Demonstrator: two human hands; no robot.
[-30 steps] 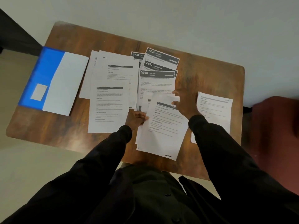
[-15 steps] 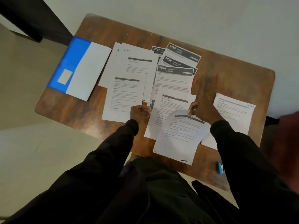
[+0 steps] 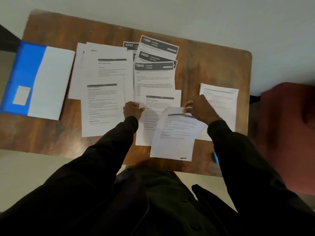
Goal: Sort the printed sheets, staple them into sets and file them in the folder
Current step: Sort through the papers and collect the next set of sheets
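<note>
While my right hand [image 3: 199, 109] pinches the top edge of the lifted sheet [image 3: 175, 137], the lone sheet [image 3: 221, 103] lies just to its right.
The pinched page's long axis runs from my fingers back toward me, its top curled up off the table [image 3: 204, 65]. My left hand [image 3: 132, 110] grips the left edge of the centre sheet [image 3: 160, 103] beneath. The blue folder [image 3: 39, 82] sits well apart at far left; I judge the right hand nearer for a short carry rightward.
</note>
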